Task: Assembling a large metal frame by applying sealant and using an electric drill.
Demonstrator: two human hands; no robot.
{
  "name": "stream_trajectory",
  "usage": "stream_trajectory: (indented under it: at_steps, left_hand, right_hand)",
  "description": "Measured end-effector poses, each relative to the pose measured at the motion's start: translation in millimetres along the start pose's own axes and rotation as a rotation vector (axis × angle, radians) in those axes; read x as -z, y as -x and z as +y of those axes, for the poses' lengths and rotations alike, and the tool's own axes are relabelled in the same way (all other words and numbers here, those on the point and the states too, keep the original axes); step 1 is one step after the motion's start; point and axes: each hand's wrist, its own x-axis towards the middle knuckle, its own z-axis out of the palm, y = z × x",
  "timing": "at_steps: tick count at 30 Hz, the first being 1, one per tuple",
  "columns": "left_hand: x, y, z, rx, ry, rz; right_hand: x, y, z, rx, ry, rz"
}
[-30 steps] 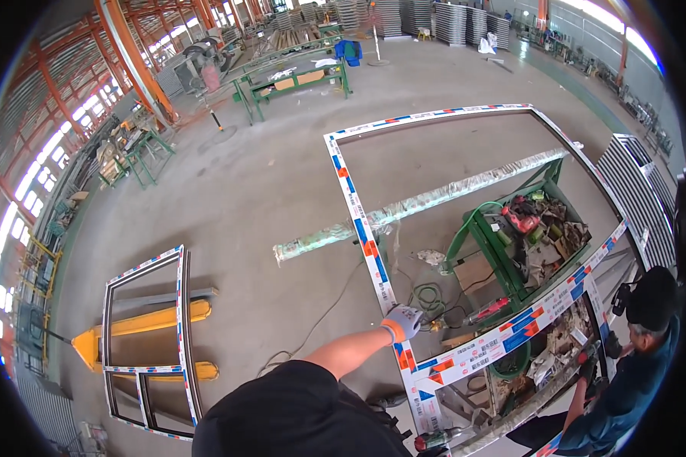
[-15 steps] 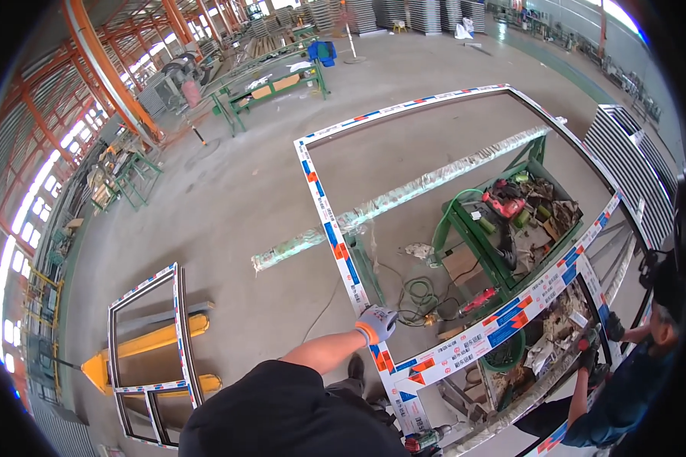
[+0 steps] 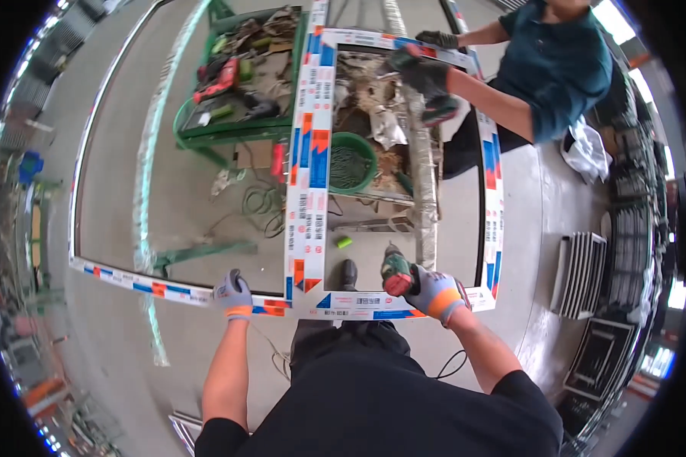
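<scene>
A large window frame (image 3: 308, 152), covered in white, blue and orange printed film, lies flat in front of me. My left hand (image 3: 234, 294), in a grey glove with an orange cuff, is closed round its near rail. In my right hand (image 3: 436, 294), gloved alike, is a green and red power drill (image 3: 396, 273). The drill's bit points away from me, over the frame's smaller right-hand opening near the near rail. Across that opening, a co-worker's dark-gloved hand (image 3: 427, 76) is blurred around a red and black tool.
Film-wrapped support bars (image 3: 424, 190) run beneath the frame. Below it stand a green cart (image 3: 244, 131) with tools and scraps, and a green basket (image 3: 352, 162) of small parts. Hoses (image 3: 261, 201) lie on the floor. The co-worker (image 3: 560, 72) stands far right. Stacked panels (image 3: 579, 274) are at right.
The view has swung to the right and now looks more steeply down. My right hand has come into view holding the drill. My left hand is still on the frame.
</scene>
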Motion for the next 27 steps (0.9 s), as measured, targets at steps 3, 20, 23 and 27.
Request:
stream_trajectory:
  at_steps: [3,20,23,27]
  left_hand:
    - [-5.6,0.8,17.8,0.016,-0.029,-0.081]
    - [-2.7,6.9,12.8,-0.015,-0.053,0.020]
    - [4.4,1.3,23.0,0.000,-0.059,-0.072]
    - [4.1,3.7,19.7,0.009,-0.057,-0.063]
  right_hand:
    - [-1.8,-14.8,16.2,-0.043,0.001,0.023]
    - [-66.5,-240.5,8.4,-0.118,-0.674,0.395]
    - [-66.2,-288.5,20.3,-0.199,-0.528,0.440]
    - [-55.4,-340.7,27.9,-0.379,-0.410,0.491]
